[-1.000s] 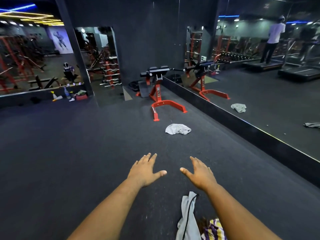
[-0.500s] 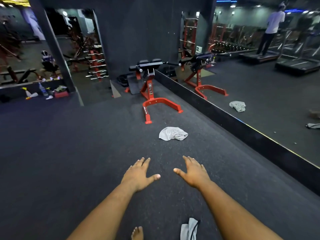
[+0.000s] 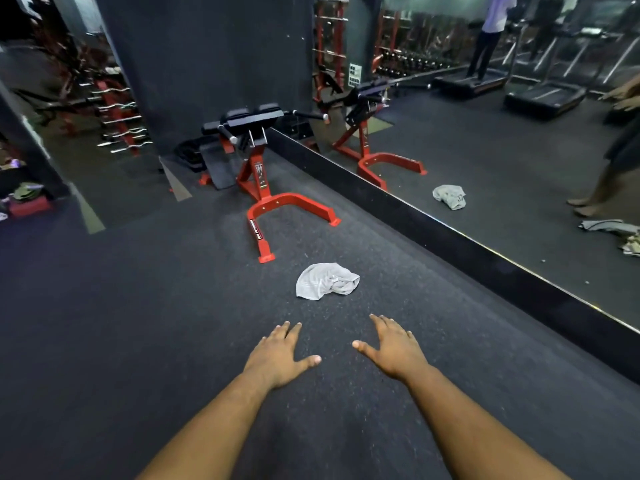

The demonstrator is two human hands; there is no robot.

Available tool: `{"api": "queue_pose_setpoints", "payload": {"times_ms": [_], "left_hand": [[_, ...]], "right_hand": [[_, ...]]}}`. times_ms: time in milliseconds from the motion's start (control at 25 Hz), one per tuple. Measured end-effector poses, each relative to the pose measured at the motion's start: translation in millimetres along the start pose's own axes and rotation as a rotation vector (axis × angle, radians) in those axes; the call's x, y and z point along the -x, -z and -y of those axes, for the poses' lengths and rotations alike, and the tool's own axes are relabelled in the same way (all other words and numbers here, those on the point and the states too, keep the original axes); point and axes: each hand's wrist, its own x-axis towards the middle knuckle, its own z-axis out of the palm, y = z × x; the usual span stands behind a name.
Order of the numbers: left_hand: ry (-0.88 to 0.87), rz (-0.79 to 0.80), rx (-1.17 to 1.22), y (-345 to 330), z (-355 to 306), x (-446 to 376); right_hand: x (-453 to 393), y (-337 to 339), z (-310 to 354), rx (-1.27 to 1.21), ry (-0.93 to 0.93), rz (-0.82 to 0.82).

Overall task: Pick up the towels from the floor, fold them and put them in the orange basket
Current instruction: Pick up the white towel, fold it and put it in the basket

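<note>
So far, nothing is held: a grey towel (image 3: 327, 281) is left crumpled on the floor (image 3: 138, 323), approached by left hand (image 3: 280, 358) and right hand (image 3: 393, 351), fingers spread; no orange basket is seen.

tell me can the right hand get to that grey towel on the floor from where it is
Probably yes: the right hand is open and empty, and only bare floor lies between it and the grey towel.

Dark speckled gym floor (image 3: 138, 341) carrying a towel and a bench.

A crumpled grey towel (image 3: 325, 281) is lying on the floor, just in front of the foot of a red exercise bench (image 3: 277, 206), which is standing beside the black base of the wall mirror (image 3: 485, 258). At the far left edge, a red box (image 3: 29, 206) is sitting on the floor with folded cloth on top.
</note>
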Motion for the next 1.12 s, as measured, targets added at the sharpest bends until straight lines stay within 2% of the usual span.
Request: {"api": "queue_pose_setpoints", "payload": {"times_ms": [240, 360, 720, 920, 1120], "left_hand": [[-0.028, 0.051, -0.034, 47, 9, -165], [0.018, 0.09, -0.029, 68, 10, -253], [0.046, 0.159, 0.036, 115, 16, -477], [0.065, 0.28, 0.08, 106, 57, -629], [0.13, 0.442, 0.091, 67, 113, -797]], "right_hand": [[-162, 10, -16, -0.066, -0.067, 0.051], [-257, 20, -31, -0.099, -0.067, 0.088], [-479, 55, -44, -0.021, -0.057, 0.224], [-621, 25, -44, -0.019, -0.115, 0.312], [-756, -37, -66, -0.071, -0.263, 0.42]]}}
